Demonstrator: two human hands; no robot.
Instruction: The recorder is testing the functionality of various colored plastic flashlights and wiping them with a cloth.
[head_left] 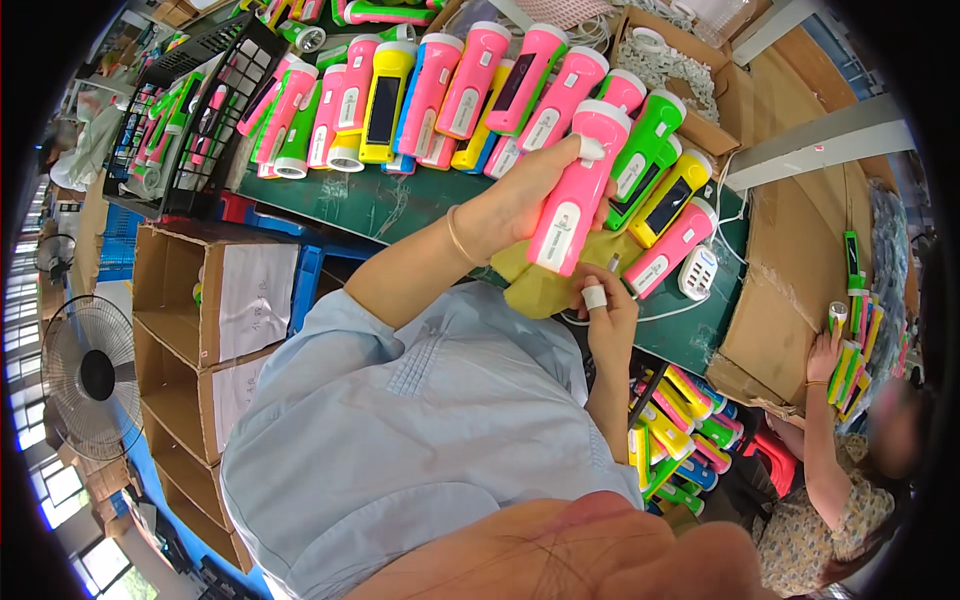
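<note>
My left hand (525,190) is closed around a pink flashlight (578,195), its white-rimmed head pointing away from me. A white cover wraps the thumb, which presses near the flashlight's neck. Just below the flashlight's near end, my right hand (608,312) pinches a white charging cable (655,317); a small plug tip seems to stick out above the fingers. One finger of this hand has a white wrap. Beneath both hands lies a yellow-green cloth (525,288). To the right sits a white multi-port charger (697,272), beside another pink flashlight (675,248).
Rows of pink, green and yellow flashlights (390,100) line the green table (340,212). A black crate (190,130) stands left, a carton of white parts (690,70) behind. More flashlights (680,435) fill a container below right. A co-worker's hand (825,355) touches flashlights at far right.
</note>
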